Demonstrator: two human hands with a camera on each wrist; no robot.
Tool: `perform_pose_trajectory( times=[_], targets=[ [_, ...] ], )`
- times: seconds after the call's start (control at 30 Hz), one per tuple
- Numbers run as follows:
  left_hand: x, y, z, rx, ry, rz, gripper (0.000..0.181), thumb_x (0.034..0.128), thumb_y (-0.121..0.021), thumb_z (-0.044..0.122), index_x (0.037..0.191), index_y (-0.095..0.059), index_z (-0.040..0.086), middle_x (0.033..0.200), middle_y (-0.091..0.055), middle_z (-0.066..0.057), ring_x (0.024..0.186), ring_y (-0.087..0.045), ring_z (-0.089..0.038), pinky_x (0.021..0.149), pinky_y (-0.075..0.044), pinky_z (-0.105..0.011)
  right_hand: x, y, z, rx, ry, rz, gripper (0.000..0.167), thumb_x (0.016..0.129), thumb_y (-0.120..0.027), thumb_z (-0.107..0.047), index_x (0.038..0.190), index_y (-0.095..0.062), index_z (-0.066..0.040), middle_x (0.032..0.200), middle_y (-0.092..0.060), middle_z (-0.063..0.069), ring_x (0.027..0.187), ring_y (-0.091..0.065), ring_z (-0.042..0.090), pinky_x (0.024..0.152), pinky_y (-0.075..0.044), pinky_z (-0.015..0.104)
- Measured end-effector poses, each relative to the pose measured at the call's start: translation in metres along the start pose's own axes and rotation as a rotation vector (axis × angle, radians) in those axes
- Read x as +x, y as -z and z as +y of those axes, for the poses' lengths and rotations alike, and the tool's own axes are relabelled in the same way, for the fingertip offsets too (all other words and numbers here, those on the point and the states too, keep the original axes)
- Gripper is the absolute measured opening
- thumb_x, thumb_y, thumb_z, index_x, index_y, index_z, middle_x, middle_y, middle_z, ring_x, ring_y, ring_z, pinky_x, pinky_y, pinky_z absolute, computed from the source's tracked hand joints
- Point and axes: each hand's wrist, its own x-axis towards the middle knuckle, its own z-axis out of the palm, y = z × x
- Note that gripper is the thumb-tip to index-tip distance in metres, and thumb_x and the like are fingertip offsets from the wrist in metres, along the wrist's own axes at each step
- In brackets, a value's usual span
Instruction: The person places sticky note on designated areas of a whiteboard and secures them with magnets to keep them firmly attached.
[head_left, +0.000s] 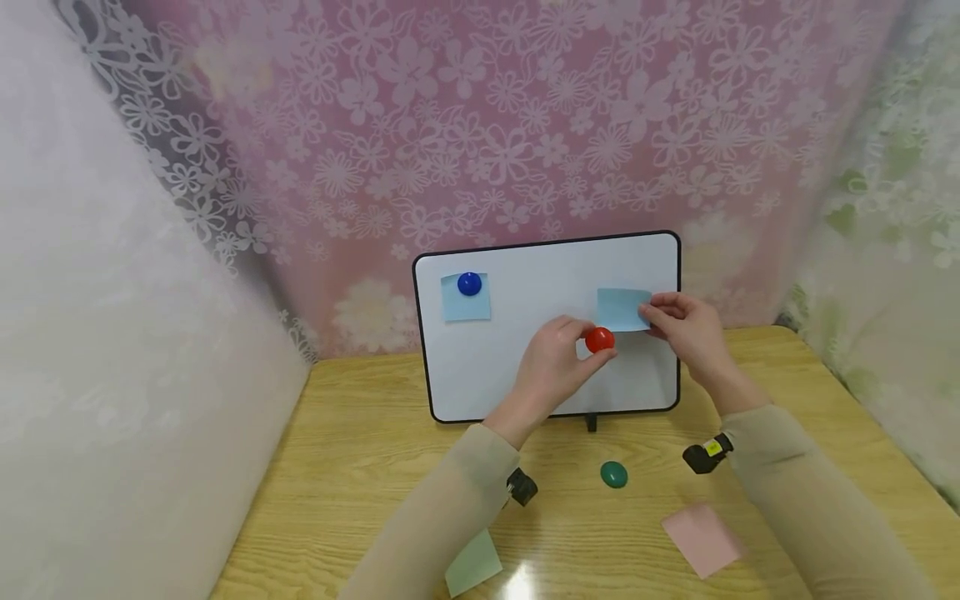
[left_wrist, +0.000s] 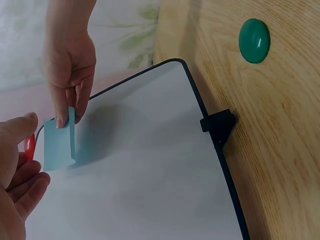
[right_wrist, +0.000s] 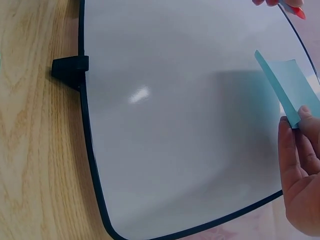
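My left hand (head_left: 553,360) pinches a round red magnet (head_left: 599,340) between thumb and fingers, just below and left of a blue sticky note. That blue sticky note (head_left: 621,309) is pinched at its right edge by my right hand (head_left: 686,333), in front of the right part of a whiteboard (head_left: 540,350). In the right wrist view the note (right_wrist: 295,82) stands a little off the board, one edge bent. At the board's upper left, a blue magnet (head_left: 469,284) sits on a second blue sticky note (head_left: 467,308).
The framed whiteboard leans upright on a black foot (head_left: 592,422) on the wooden table (head_left: 360,433). A green magnet (head_left: 613,474) lies in front of it. Nearer are a pink sticky note (head_left: 702,540) and a green sticky note (head_left: 474,564), partly under the left sleeve.
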Motion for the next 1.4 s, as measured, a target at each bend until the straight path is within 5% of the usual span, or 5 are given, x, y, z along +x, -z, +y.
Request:
perform_pose_trajectory(
  times=[0.33,1.4],
  targets=[
    [0.013,-0.007,0.007,0.035,0.010,0.002,0.039,0.0947,-0.085,0.039,0.117,-0.078,0.007,0.110,-0.076,-0.001,0.101,-0.068,-0.011,0.092,-0.049,-0.010,0.009,0.002,-0.003,0.034,0.009,0.028,0.051,0.108,-0.068,-0.030,0.140,-0.058,0.008,0.124,-0.065,0.014,0.096,-0.069,0.007,0.085,-0.057,0.015],
    [0.060,-0.012,0.002,0.229,0.031,-0.025,0.033,0.0987,-0.080,0.039,0.114,-0.077,0.010,0.105,-0.071,0.000,0.095,-0.063,-0.012,0.084,-0.052,-0.016,0.019,-0.005,-0.014,-0.007,-0.011,0.047,0.054,0.106,-0.070,-0.036,0.143,-0.060,0.003,0.137,-0.064,0.023,0.105,-0.069,0.017,0.090,-0.057,0.020]
  ],
)
